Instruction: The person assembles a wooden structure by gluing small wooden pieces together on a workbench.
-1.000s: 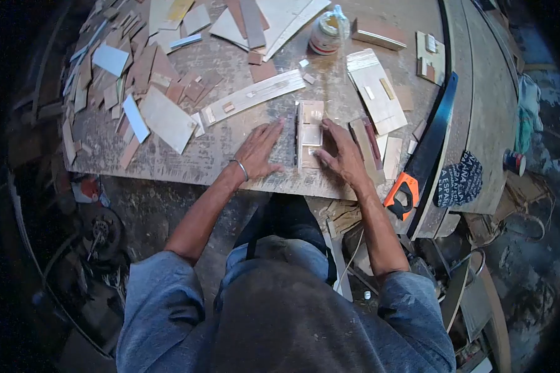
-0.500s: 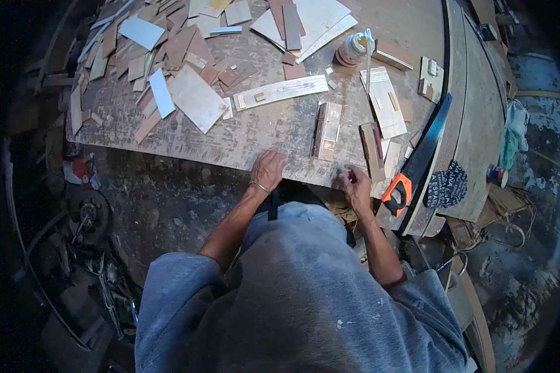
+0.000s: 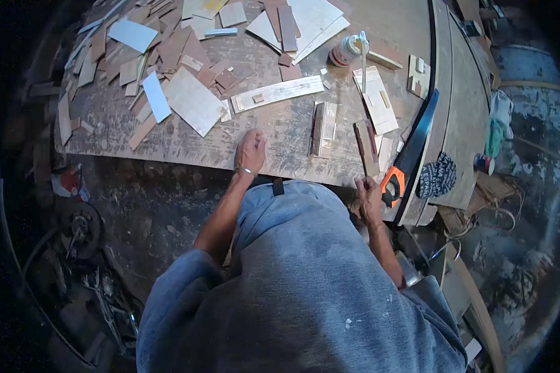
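Note:
My left hand point(image 3: 251, 151) rests on the front edge of the worktable point(image 3: 193, 146), its fingers curled; whether anything is under them is hidden. At the table's edge, my right hand point(image 3: 369, 198) has bent fingers close to the near end of a narrow wooden block point(image 3: 366, 149); contact is unclear. Between and beyond the hands stands a small wooden assembly point(image 3: 323, 129). A long pale strip point(image 3: 279, 93) with a small block on it lies farther back. Right of the right hand is a saw point(image 3: 417, 135) with an orange and black handle point(image 3: 393, 186).
Many wood offcuts point(image 3: 174, 46) cover the back left. An open jar point(image 3: 345, 52) with a stick across its rim stands at the back right, beyond a pale board point(image 3: 376, 99). A patterned dark cloth point(image 3: 438, 176) lies right of the saw.
My left hand has moved left and farther onto the tabletop. My right hand has shifted right, to the near end of the narrow block. The camera view has shifted slightly.

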{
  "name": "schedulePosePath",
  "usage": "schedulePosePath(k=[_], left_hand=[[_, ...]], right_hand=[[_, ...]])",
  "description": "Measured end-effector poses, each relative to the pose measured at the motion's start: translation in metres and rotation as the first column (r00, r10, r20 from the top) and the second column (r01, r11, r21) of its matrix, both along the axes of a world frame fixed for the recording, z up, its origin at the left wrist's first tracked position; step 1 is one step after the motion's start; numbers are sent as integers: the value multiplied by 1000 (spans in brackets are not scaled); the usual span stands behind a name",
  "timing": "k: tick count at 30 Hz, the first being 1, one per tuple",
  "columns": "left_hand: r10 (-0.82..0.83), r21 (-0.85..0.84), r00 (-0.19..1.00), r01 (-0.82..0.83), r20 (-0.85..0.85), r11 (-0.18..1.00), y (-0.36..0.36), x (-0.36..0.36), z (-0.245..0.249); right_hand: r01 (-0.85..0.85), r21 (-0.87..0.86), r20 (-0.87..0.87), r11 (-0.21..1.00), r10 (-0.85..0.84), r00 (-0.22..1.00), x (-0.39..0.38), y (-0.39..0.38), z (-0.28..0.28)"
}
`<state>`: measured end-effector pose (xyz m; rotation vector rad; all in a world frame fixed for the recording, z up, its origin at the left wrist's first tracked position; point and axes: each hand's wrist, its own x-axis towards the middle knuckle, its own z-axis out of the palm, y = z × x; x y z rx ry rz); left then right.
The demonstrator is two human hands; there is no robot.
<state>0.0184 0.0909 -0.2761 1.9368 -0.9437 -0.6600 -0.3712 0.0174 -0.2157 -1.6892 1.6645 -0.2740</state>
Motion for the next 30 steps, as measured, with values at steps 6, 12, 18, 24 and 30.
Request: schedulePosePath(k=[6,12,18,24,30], left_hand=[[-298,-11,951,299,80,954,-86,59,16],[-476,85,865,468,161,880,-123,79,43],[-518,94,855,518,-30,850,-109,67,-3],[-416,8,831,450,-370,893,-104,15,-25],[-428,220,904,418,-4,881,-82,44,-12]], right_hand=[[226,-108,46,968,-223,974,-22,98,-33],[556,-216,-54,803,-578,814,47,155,-12],[688,-219,79,692,-690,720,98,165,-4],[788,53,301,613,-763,572,130,125,4],[522,-293,141,801,-504,852,94,74,-8]])
